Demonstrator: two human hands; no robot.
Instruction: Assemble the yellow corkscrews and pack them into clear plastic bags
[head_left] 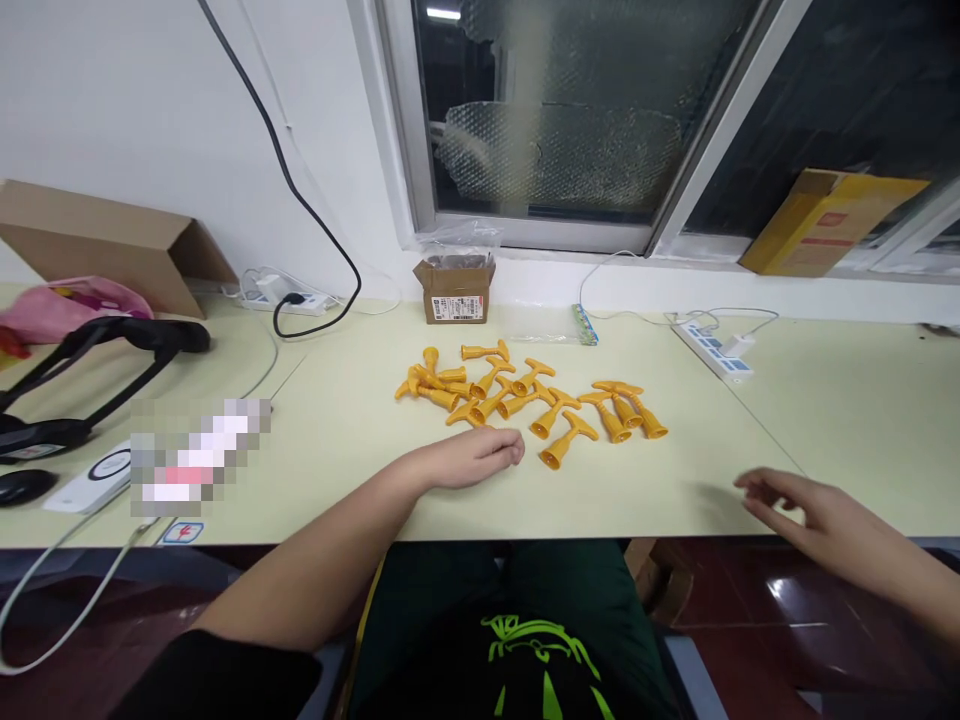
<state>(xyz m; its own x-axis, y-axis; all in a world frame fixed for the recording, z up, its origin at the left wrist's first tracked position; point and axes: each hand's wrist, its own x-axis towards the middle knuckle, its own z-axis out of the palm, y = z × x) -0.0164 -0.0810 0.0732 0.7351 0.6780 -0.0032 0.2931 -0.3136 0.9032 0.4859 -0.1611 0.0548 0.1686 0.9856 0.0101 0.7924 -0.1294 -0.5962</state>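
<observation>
Several yellow plastic T-shaped handles (pixel 568 440) with flared, hollow ends lie in a loose pile on the pale table (pixel 337 450). My left hand (pixel 484 456) is at the near edge of the pile, fingers curled closed, with nothing visible in it. It partly covers one yellow handle (pixel 469 412) behind it. To its right is the nearest single handle, apart from my fingertips. My right hand (pixel 799 510) hovers over the table's front edge at the right, away from the pile. Its fingers are loosely bent, with a gap between thumb and forefinger and nothing held.
Behind the pile stand an open small cardboard box (pixel 455 292) and a clear plastic bag (pixel 544 322). A power strip (pixel 712 347) is at the back right. On the left are a black frame (pixel 142 335), a mouse (pixel 26 487), a larger cardboard box (pixel 97 235) and cables.
</observation>
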